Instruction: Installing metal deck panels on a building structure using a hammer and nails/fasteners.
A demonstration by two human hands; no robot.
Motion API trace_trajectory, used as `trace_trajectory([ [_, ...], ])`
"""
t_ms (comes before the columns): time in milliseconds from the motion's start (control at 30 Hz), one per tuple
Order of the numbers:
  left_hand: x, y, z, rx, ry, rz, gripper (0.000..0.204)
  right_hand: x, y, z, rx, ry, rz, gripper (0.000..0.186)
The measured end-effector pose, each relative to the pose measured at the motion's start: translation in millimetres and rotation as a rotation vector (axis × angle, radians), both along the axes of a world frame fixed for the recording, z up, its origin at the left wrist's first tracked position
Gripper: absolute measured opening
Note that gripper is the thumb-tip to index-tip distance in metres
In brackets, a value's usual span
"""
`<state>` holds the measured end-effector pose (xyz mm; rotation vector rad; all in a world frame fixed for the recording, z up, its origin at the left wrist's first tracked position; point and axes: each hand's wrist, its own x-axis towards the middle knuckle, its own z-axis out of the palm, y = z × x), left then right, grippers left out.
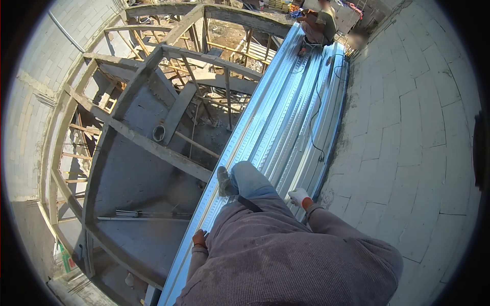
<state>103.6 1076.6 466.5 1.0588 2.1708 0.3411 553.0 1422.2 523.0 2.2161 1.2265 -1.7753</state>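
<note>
Block wall (393,143): pale, standing to the right of the right hand (299,196) and closing off that side.

Concrete beam frame (173,158): left of the left hand (200,236), deep open bays between its members.

Metal panels (275,127): long, ribbed, silvery blue, laid lengthwise beneath and ahead of both hands.

Co-worker (320,30): low down at the panels' far end, well ahead of both hands, standing in the way there.

Bent leg (252,181): in jeans, ahead of and between the hands; its shoe (225,182) near the panels' left edge.

Black cable (321,154): strung loosely over the panels, ahead of the right hand.

Bucket (158,133): ahead and left of the left hand, beside a beam.

Edges: left one just beside the left hand, above a drop; right one between right hand and wall. Open room runs forward along the ribs.

Grip: right hand white-gloved, at the panels; left hand's fingers bent. I cannot tell whether either clasps anything.
</note>
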Motion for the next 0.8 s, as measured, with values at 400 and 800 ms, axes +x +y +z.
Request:
trace_trajectory([
  [400,42.8,21.7,49.6,-0.197,-0.303,0.34,0.015,19.7,8.4,-37.9,0.106,-0.19,0.538,0.046],
  [800,66.5,163.9,62.1,0.199,-0.745,0.84,0.025,3.8,192.6,2.9,-0.016,-0.015,0.097,0.033],
])
